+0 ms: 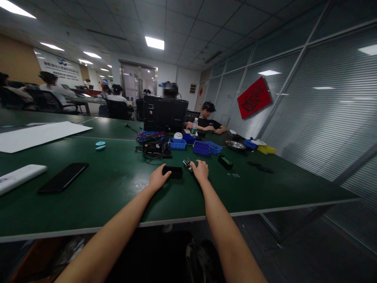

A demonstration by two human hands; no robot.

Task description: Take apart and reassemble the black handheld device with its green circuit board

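On the green table (pixel 118 196), a small black box (pixel 176 172) lies in front of me. My left hand (pixel 159 177) is at its left end, with thumb and fingers around that end. Just right of the box, my right hand (pixel 200 169) holds a small silver metal part (pixel 187 164) between thumb and fingers. A black case with a green inside (pixel 225 162) stands to the right of my right hand. Near it lie a small ring (pixel 228 174) and a small clear piece (pixel 236 175).
Blue bins (pixel 202 148), a black device with cables (pixel 152 147), a bottle (pixel 194 126) and a monitor (pixel 165 113) stand farther back. A metal dish (pixel 235 145) is back right. A black slab (pixel 63 177) lies left. A person (pixel 210 120) sits across the table.
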